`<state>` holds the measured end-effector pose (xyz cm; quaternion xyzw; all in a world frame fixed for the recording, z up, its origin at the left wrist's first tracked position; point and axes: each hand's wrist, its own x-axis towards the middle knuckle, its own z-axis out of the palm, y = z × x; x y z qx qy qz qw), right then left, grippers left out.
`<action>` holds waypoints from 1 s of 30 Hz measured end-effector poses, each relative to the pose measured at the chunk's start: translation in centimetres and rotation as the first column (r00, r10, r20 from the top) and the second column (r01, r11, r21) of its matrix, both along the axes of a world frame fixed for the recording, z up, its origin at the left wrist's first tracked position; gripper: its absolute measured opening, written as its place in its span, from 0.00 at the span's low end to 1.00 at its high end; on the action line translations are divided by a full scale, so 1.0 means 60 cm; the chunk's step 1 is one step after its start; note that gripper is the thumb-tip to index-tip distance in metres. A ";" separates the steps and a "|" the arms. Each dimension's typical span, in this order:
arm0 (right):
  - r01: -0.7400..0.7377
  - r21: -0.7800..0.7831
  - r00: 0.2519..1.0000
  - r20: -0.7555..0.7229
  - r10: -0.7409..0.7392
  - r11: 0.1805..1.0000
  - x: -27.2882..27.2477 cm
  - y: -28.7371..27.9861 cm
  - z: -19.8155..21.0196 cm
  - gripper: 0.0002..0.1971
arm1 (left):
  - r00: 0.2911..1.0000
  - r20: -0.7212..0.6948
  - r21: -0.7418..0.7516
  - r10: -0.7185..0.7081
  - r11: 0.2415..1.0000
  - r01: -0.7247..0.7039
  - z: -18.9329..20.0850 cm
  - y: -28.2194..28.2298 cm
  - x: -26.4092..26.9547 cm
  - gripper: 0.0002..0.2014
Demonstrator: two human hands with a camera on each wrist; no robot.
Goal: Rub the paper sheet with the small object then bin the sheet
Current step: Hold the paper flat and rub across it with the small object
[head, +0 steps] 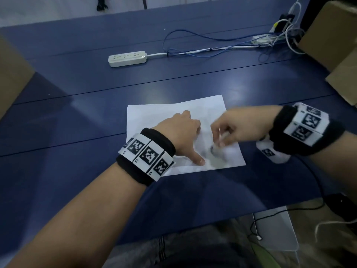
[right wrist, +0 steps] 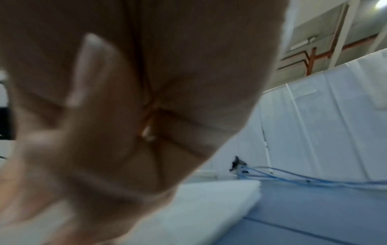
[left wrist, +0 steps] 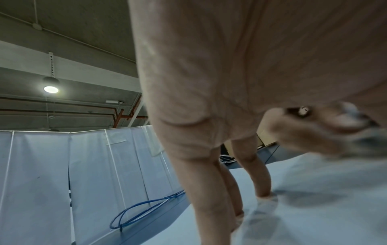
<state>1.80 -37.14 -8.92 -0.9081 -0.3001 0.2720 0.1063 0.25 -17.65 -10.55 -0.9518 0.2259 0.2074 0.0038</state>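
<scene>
On blue table [head: 81, 120], paper sheet [head: 154, 115] flat under left hand [head: 179, 130] straight fingers [left wrist: 261, 179]; right hand [head: 239, 128] pinches blurred small object [head: 216, 148].

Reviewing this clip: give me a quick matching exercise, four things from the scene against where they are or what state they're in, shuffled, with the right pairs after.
Things:
1. paper sheet
2. left hand
3. right hand
4. power strip

Places or states:
A. pinches a small object against the sheet
B. lies flat on the blue table, under both hands
C. far side of the table, nothing plugged in
D. presses fingertips down on the sheet

Pairs: 1-B, 2-D, 3-A, 4-C
</scene>
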 end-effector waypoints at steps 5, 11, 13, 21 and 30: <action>0.078 -0.025 0.984 0.159 -0.073 0.997 0.018 -0.010 0.001 0.04 | 1.000 -0.004 0.002 0.000 1.000 0.000 0.001 -0.001 0.000 0.46; -0.060 -0.001 0.995 -0.085 0.060 0.998 -0.009 0.003 -0.005 0.03 | 1.000 -0.009 0.001 0.006 1.000 -0.006 0.000 -0.001 0.000 0.45; 0.061 -0.042 0.990 0.128 -0.055 0.997 0.019 -0.003 -0.002 0.06 | 1.000 -0.017 0.003 0.010 1.000 -0.010 0.000 -0.003 0.001 0.44; -0.093 -0.033 0.986 -0.145 0.087 0.995 -0.031 0.003 0.002 0.03 | 1.000 -0.009 0.002 0.011 1.000 -0.011 0.000 -0.004 0.000 0.47; -0.048 -0.005 0.997 -0.056 0.048 0.999 -0.015 -0.003 0.000 0.03 | 1.000 -0.004 -0.004 0.013 1.000 -0.013 0.001 -0.005 -0.005 0.48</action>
